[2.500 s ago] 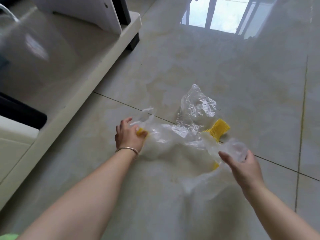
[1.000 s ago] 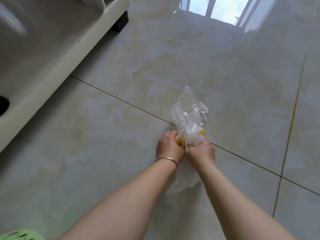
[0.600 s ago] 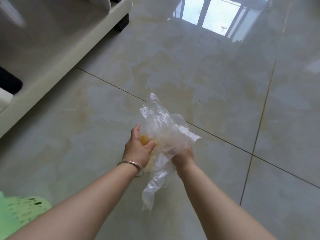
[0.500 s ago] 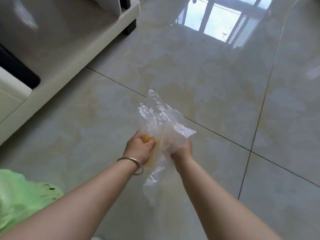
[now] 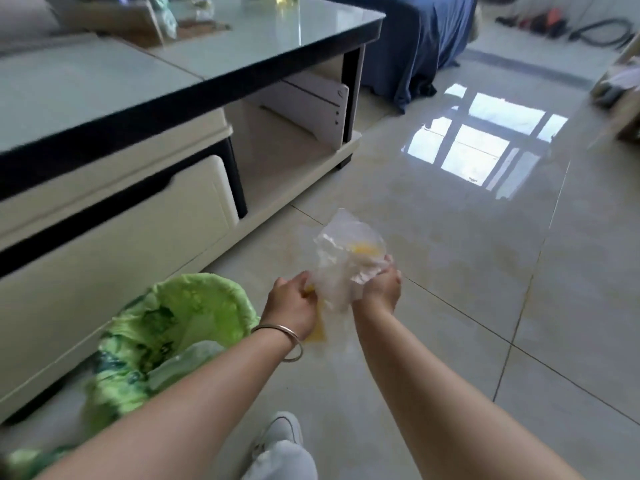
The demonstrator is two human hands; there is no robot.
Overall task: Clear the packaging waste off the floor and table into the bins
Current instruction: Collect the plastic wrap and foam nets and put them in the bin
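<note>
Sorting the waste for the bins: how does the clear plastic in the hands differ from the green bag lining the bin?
The clear plastic is see-through and colourless, with yellow showing through it; the green bag is opaque and patterned. The clear plastic is bunched up off the floor, gripped by the left hand and right hand; the green bag is spread open over a bin on the floor by the table. Both are thin, crinkled plastic.

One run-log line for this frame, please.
stage: carrying | left hand: grips plastic wrap | right hand: grips same bundle | bin: left, below | wrap: not in bin
</note>
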